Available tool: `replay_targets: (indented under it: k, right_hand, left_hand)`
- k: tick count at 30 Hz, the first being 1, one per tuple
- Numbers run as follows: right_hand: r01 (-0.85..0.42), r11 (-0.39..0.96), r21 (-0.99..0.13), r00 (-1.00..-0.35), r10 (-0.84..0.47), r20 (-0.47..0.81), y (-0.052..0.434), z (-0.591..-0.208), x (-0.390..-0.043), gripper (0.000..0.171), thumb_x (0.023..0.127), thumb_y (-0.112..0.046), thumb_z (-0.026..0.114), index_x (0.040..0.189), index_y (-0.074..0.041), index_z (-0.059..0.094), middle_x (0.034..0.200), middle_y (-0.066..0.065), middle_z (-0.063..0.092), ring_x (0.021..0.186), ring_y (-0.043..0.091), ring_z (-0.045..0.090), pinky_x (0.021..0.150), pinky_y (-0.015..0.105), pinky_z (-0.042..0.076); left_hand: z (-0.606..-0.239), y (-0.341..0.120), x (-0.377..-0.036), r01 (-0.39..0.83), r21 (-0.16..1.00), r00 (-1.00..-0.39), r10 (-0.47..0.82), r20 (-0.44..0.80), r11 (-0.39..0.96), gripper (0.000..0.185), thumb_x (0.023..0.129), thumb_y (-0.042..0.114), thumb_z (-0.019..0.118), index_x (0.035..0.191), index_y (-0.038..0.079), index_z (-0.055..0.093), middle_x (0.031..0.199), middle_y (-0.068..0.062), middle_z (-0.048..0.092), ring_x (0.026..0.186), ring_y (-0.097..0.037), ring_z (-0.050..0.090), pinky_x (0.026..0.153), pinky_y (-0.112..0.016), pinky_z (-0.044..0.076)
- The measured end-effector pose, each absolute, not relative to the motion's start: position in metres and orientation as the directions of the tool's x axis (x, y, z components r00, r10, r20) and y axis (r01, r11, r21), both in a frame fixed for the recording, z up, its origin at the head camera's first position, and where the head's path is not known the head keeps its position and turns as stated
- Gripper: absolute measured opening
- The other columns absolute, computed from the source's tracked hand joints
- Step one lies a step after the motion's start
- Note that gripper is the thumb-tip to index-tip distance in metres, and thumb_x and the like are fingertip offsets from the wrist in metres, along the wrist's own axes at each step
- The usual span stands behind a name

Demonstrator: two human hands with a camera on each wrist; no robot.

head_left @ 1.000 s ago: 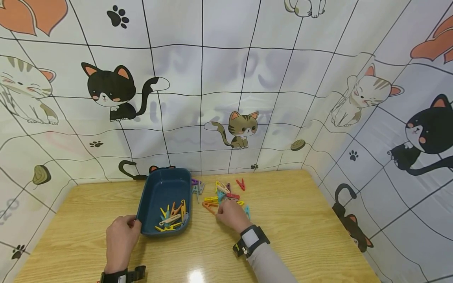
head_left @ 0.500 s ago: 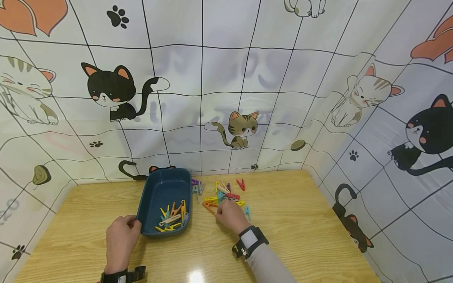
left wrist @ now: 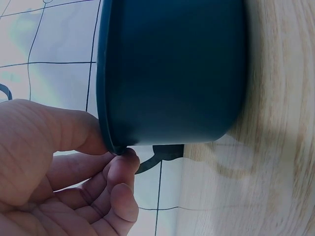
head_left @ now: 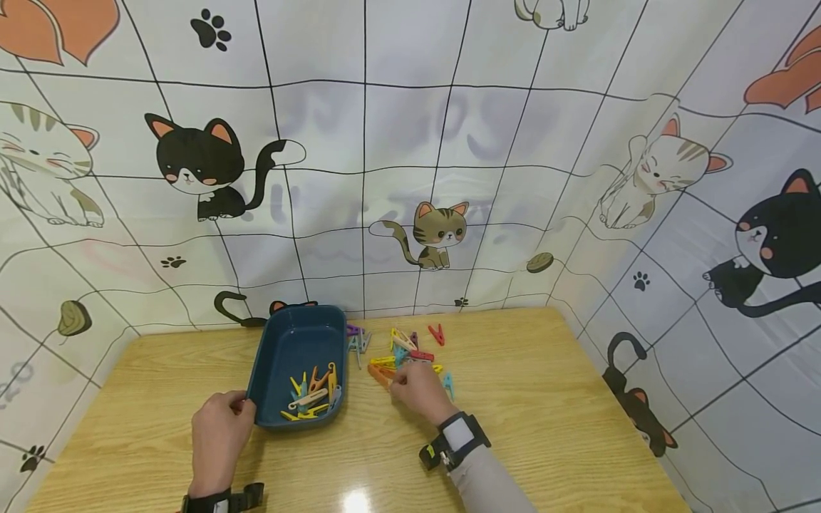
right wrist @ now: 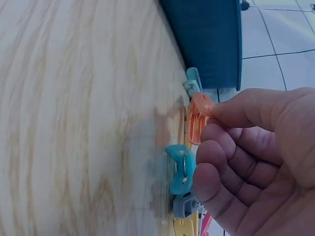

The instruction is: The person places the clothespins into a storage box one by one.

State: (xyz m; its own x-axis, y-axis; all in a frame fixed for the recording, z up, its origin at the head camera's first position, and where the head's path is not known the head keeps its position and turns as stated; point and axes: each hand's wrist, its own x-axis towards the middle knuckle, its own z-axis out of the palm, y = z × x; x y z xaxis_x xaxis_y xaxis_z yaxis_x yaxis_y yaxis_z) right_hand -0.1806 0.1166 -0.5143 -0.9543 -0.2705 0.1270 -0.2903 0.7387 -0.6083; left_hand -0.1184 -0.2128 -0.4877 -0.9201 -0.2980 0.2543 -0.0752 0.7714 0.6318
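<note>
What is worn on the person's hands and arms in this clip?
Both hands are bare. The right hand has a black wrist strap with a white panel and a grey sleeve behind it. The left hand has a black wrist strap.

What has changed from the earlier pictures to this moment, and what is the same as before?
The right hand has lifted the orange clothespin slightly out of the pile of clothespins, still pinching it between thumb and fingers; the wrist shifted a little to the right. The left hand keeps gripping the rim of the blue tray, which has not moved, and the clips inside it lie as before.
</note>
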Motion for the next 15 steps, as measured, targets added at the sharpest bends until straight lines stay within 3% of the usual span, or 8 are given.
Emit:
replay_targets:
  k: [9,15]
  right_hand:
    - [-0.237,0.675,-0.698,-0.967,-0.235,0.101,0.116,-0.506,-0.178,0.011,0.090,-0.009,0.073,0.080,-0.007,0.078,0.072,-0.004,0.061,0.060,0.006,0.047,0.053,0.021,0.039]
    - [-0.246,0.650,-0.719,-0.965,-0.233,0.120,0.114,-0.499,-0.178,0.011,0.092,-0.009,0.073,0.084,-0.006,0.080,0.076,-0.001,0.070,0.060,0.005,0.050,0.056,0.021,0.044]
  left_hand:
    - [-0.488,-0.212,-0.119,-0.078,0.635,-0.919,-0.303,0.253,0.769,0.022,0.085,0.001,0.062,0.095,-0.013,0.075,0.073,-0.016,0.066,0.065,-0.029,0.061,0.056,-0.036,0.043]
    - [-0.488,-0.212,-0.119,-0.082,0.635,-0.918,-0.307,0.253,0.768,0.021,0.085,0.000,0.062,0.095,-0.013,0.075,0.073,-0.017,0.065,0.065,-0.028,0.060,0.055,-0.036,0.043]
